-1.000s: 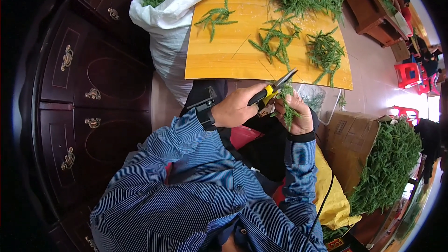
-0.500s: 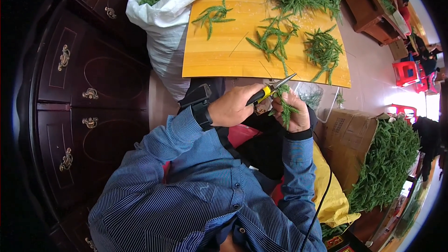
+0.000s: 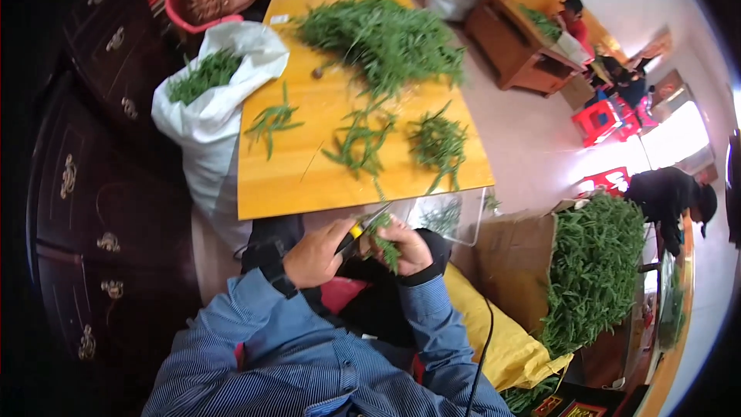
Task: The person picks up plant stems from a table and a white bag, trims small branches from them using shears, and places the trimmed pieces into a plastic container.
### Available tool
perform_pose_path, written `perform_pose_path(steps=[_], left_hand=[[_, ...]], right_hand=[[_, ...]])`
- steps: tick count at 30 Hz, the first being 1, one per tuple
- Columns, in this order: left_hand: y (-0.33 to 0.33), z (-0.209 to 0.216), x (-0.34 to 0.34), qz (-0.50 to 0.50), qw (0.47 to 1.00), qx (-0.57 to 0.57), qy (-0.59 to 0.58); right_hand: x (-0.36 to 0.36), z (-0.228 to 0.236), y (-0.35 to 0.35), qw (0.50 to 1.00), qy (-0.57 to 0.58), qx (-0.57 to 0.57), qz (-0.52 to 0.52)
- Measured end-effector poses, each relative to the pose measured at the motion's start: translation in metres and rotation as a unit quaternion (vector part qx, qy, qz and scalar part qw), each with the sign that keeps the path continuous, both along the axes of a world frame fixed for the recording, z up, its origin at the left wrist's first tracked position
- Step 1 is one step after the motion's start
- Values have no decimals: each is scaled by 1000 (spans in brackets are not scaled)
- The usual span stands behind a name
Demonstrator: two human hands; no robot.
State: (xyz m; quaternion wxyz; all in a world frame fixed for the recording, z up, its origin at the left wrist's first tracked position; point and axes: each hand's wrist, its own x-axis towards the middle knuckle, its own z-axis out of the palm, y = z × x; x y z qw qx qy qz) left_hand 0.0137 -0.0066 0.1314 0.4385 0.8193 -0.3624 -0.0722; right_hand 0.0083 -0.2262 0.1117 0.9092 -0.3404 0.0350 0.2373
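Observation:
My left hand [image 3: 312, 255] is closed around the yellow-and-black handles of long-nosed pliers [image 3: 354, 230]. Their pointed metal jaws reach toward a green artificial sprig [image 3: 386, 251], which my right hand [image 3: 409, 247] pinches in its fingers. Both hands are close together just below the near edge of a yellow-orange table [image 3: 289, 185]. Whether the jaws bite on the sprig cannot be made out. Beyond the hands, a branched sprig [image 3: 359, 143] lies on the table, with a bunched one [image 3: 440, 143] to its right and a smaller one [image 3: 272, 122] to its left.
A large heap of green sprigs [image 3: 378, 38] covers the table's far part. At left stands a white sack [image 3: 212, 127] of greenery, beside dark cabinets [image 3: 123, 201]. To my right are a cardboard box [image 3: 513, 255] of sprigs and a yellow sack [image 3: 490, 332]. Other people sit farther off.
The view has tilted upward, bringing the table's far end and a person in a plaid sleeve into sight. My hands keep their hold on the pliers and the sprig.

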Motion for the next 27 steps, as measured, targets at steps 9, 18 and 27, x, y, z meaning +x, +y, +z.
perform_pose_path(steps=[9,18,27], left_hand=[[4,-9,0,7,999,-19,-25],[-3,-30,0,21,999,-24,-7],[-2,-22,3,27,999,-24,-6]], right_hand=[[3,-4,4,999,30,37,23],[1,-11,-5,997,58,34,40],[3,-9,0,994,70,72,29]])
